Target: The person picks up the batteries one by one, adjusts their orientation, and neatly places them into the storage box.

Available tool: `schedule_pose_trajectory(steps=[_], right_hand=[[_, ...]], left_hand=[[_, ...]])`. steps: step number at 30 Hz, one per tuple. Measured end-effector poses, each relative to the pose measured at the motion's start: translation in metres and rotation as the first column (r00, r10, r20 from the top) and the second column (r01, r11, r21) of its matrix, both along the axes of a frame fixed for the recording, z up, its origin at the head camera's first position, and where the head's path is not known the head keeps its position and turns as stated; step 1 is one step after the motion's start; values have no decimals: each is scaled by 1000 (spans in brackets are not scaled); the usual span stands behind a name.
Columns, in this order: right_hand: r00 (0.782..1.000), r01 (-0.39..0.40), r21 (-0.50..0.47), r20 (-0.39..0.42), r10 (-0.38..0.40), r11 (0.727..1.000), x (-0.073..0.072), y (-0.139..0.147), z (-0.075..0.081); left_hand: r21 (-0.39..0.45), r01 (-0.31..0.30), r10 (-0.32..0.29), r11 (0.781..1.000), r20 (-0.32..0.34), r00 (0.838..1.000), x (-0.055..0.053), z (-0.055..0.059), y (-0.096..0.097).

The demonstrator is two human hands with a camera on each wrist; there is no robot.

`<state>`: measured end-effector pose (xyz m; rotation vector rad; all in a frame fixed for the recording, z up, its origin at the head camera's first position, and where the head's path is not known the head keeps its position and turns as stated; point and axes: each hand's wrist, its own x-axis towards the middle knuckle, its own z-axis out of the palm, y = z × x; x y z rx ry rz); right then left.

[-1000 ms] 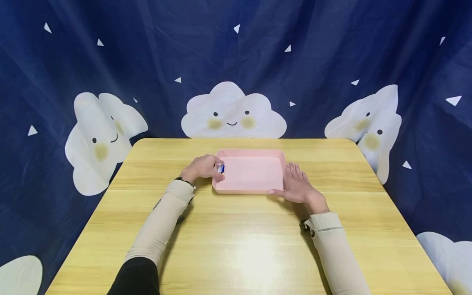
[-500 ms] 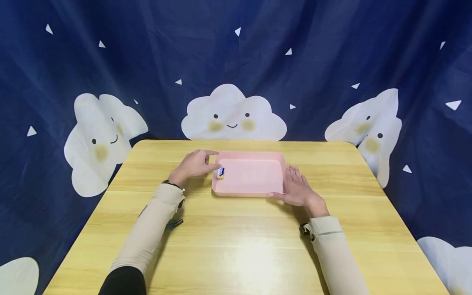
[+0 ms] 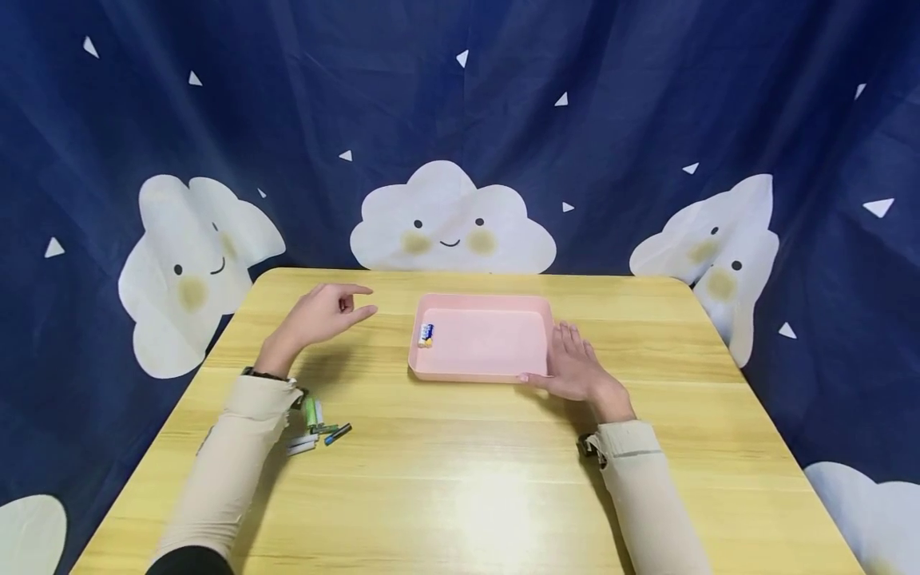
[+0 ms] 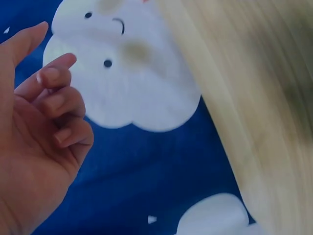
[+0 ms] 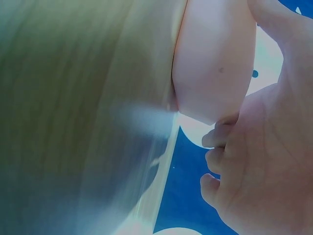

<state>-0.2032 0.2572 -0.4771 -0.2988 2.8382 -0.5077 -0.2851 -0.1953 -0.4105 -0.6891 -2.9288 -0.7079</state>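
Observation:
A shallow pink tray (image 3: pixel 489 377) stands on the table. Inside it, against the left end, lie what look like two small batteries (image 3: pixel 426 335), white, blue and yellow. My left hand (image 3: pixel 319 313) hovers left of the tray, thumb and index finger apart; in the left wrist view that hand (image 4: pixel 44 117) holds nothing and its other fingers curl loosely. At the tray's right end my right hand (image 3: pixel 580 369) rests with straight fingers, its thumb along the near rim. The right wrist view has the hand (image 5: pixel 269 156) touching the tray's pink wall (image 5: pixel 215 63).
Several small cylinders, apparently batteries (image 3: pixel 311 413), lie in a loose pile beside my left forearm, green, white and dark. One dark and blue battery (image 3: pixel 338 434) is at the pile's right. A blue cloud-print curtain (image 3: pixel 460 104) hangs behind the wooden table (image 3: pixel 431 479).
My left hand has let go of the batteries at the tray's left end and moved away to the left. The pile beside the forearm has come into view. My right hand stays at the tray.

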Motion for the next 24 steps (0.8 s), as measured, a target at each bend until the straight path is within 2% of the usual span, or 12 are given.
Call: schedule_pose_trajectory(steps=[5, 12, 17, 24], right_hand=[[1000, 1, 9, 11, -1, 1000, 0, -1, 1], [1000, 10, 11, 1, -10, 1000, 0, 1, 1], [1000, 11, 4, -10, -11, 1000, 1, 1, 1], [1000, 6, -18, -20, -6, 1000, 3, -1, -1]], left_hand=[[6, 15, -15, 1000, 2, 1000, 15, 5, -24], [44, 32, -34, 998, 40, 999, 39, -1, -48], [57, 29, -33, 998, 81, 996, 58, -11, -63], [86, 13, -27, 996, 168, 985, 84, -33, -80]])
